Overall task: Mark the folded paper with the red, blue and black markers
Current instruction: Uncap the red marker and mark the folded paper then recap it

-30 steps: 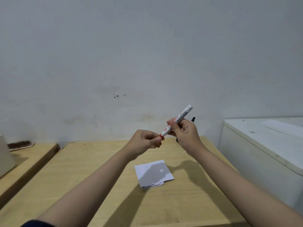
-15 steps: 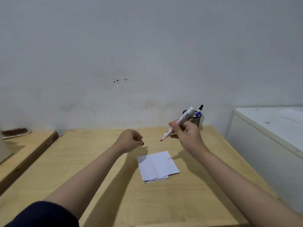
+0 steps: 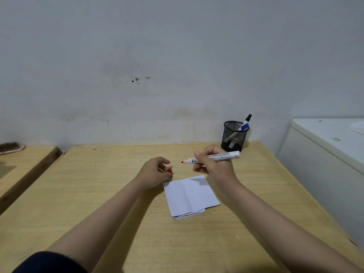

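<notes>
1. Lying flat on the wooden table (image 3: 98,194), the folded paper (image 3: 191,196) sits just below and between my 2 hands, white, with a crease down its middle and loose folded edges poking out at its near corner.
2. My right hand (image 3: 213,166) hovers above the paper's far right corner, fingers wrapped around the red marker (image 3: 214,156), which lies nearly level with its bare red tip pointing left, clear of the paper.
3. My left hand (image 3: 155,172) rests just beside the paper's far left corner, fingers curled narrow around the red cap (image 3: 169,170); the cap is pinched at my fingertips, close to the table.
4. Between the marker tip and my left fingertips there is a small gap; the 2 hands do not touch.
5. Beyond my right hand, near the wall, stands a black mesh cup (image 3: 234,136) holding the blue marker (image 3: 244,127) and the black marker (image 3: 248,118), both leaning to the right with caps up.
6. Farther right of my right hand is a white cabinet (image 3: 325,154), well apart from the paper.
7. Far left of my left hand, on a second wooden surface (image 3: 25,160), lies a brush (image 3: 10,147).
</notes>
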A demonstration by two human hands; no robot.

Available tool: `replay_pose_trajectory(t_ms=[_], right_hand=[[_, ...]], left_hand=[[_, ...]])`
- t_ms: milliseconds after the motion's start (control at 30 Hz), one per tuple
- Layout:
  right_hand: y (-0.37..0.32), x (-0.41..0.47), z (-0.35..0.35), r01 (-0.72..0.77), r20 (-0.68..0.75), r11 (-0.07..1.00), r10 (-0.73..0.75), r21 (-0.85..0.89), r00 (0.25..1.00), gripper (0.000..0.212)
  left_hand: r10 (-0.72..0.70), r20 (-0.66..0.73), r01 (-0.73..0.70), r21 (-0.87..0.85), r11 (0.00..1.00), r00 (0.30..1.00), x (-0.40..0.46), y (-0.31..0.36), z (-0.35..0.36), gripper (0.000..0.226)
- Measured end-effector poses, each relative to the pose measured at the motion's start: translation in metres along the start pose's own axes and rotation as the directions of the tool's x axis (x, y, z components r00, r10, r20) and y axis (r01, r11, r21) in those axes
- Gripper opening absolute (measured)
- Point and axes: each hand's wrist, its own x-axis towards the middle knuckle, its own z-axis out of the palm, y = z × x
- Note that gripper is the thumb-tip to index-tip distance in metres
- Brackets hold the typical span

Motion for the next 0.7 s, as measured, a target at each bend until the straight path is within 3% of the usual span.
replay_pose_trajectory(t_ms=[167,300,433,700], right_hand=[[0.011,-0.001,0.008,-0.056,0.100,0.997,0.060,-0.047,0.993,0.009],[0.022,0.002,0.021,-0.111,0.149,0.991,0.121,-0.079,0.981,0.010],[0.035,0.007,0.033,-0.180,0.111,0.978,0.191,-0.106,0.975,0.022],[0.058,0.011,0.041,-0.241,0.036,0.954,0.251,-0.176,0.967,0.028]], left_hand=[[-0.003,-0.125,-0.008,-0.081,0.997,0.992,-0.031,0.001,-0.001,0.020],[0.012,-0.101,-0.009,0.030,1.000,0.995,-0.059,-0.006,0.003,0.031],[0.084,-0.114,-0.064,0.166,0.984,0.990,-0.060,-0.015,0.005,0.036],[0.200,-0.097,-0.187,0.128,0.974,0.975,-0.054,-0.032,0.005,0.038]])
